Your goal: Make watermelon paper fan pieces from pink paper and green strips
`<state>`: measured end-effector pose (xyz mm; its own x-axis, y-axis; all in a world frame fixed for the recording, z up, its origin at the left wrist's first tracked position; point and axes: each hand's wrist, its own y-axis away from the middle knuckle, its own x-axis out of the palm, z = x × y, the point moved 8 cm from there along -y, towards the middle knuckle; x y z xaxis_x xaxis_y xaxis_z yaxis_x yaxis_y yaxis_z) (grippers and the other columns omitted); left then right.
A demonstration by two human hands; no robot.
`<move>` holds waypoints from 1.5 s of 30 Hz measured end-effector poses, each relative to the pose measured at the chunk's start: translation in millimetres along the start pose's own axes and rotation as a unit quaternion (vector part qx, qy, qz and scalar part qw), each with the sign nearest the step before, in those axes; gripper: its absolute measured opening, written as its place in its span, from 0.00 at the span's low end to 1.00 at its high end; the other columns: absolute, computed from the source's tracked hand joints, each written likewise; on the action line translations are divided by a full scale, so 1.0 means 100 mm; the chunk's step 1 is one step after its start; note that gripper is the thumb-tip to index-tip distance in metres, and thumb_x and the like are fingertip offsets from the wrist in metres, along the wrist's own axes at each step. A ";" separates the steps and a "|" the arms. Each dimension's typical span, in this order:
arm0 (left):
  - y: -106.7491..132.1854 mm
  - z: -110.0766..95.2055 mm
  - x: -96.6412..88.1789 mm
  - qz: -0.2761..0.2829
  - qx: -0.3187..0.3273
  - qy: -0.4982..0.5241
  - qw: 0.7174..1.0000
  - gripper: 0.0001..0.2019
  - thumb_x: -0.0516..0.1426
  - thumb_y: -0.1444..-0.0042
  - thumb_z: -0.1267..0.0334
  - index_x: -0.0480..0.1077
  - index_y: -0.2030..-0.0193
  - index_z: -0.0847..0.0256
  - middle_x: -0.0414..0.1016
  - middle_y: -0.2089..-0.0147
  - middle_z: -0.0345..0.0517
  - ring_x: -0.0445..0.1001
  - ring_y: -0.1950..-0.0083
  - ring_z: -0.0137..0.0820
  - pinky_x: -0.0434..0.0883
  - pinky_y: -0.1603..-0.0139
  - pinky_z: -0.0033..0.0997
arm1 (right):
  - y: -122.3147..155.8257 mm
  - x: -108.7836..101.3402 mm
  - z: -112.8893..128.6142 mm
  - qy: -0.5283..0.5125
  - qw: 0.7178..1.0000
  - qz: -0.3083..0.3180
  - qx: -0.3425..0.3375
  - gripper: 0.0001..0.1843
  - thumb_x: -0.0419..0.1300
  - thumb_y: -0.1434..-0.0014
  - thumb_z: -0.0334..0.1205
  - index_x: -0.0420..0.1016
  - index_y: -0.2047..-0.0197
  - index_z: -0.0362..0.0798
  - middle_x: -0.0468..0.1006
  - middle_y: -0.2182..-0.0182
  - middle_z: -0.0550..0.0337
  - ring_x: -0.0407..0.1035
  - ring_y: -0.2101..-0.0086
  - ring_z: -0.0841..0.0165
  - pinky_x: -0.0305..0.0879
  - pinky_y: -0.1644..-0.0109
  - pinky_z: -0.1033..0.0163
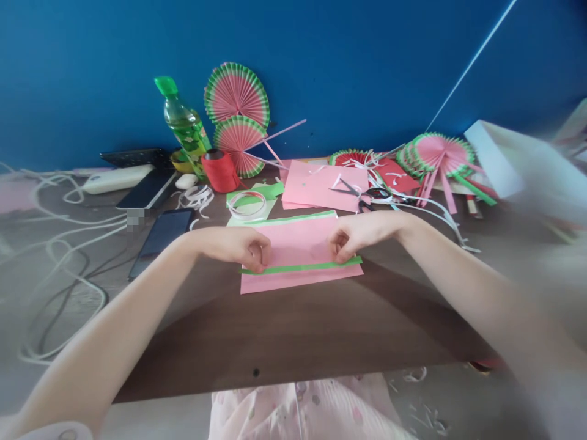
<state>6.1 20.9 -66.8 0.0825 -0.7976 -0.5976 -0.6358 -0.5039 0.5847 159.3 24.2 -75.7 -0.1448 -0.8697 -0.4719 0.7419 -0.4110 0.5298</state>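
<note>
Blue wall (343, 73) behind a brown desk (284, 336), pink paper (298, 241) under both grips.
On my feed, my left grip (242, 245) pinches the green strip (300, 267) near its left end and my right grip (349, 236) pinches it near the other; the strip crosses the paper between them. Scissors (365, 194) lie just beyond the right grip, 1 tape roll (247, 216) just beyond the left.

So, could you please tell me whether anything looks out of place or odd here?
Yes, mildly: white scraps litter the floor, right of the lap, looking like dropped offcuts. The scissors also lie with blades apart, partly on the pink sheets. The green strip shows no obvious damage.
</note>
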 end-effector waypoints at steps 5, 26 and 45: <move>-0.01 -0.05 0.04 0.012 0.009 -0.009 1.000 0.09 0.57 0.54 0.59 0.72 0.69 0.62 0.75 0.69 0.39 0.69 0.67 0.27 0.62 0.68 0.22 | 0.03 0.04 0.02 0.063 0.998 0.010 0.010 0.10 0.59 0.52 0.41 0.77 0.70 0.42 0.75 0.76 0.61 0.65 0.75 0.75 0.59 0.72 0.70; -0.06 -0.06 0.16 0.022 -0.016 -0.050 0.998 0.08 0.56 0.55 0.61 0.72 0.69 0.62 0.72 0.72 0.38 0.67 0.70 0.25 0.58 0.73 0.21 | -0.01 0.12 0.02 0.154 0.987 0.026 0.045 0.12 0.58 0.51 0.43 0.76 0.70 0.42 0.76 0.75 0.61 0.65 0.74 0.73 0.56 0.70 0.68; -0.06 -0.07 0.17 0.012 -0.024 -0.056 0.998 0.09 0.57 0.56 0.59 0.72 0.70 0.62 0.70 0.74 0.37 0.65 0.72 0.25 0.57 0.74 0.21 | -0.01 0.13 0.00 0.166 0.984 0.024 0.065 0.13 0.59 0.53 0.42 0.77 0.68 0.43 0.77 0.74 0.60 0.68 0.73 0.71 0.57 0.69 0.68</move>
<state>16.0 8.2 -76.4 -0.0203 -0.7686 -0.6394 -0.5989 -0.5028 0.6233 156.2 13.1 -82.3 0.1262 -0.7614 -0.6358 0.6492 -0.4212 0.6333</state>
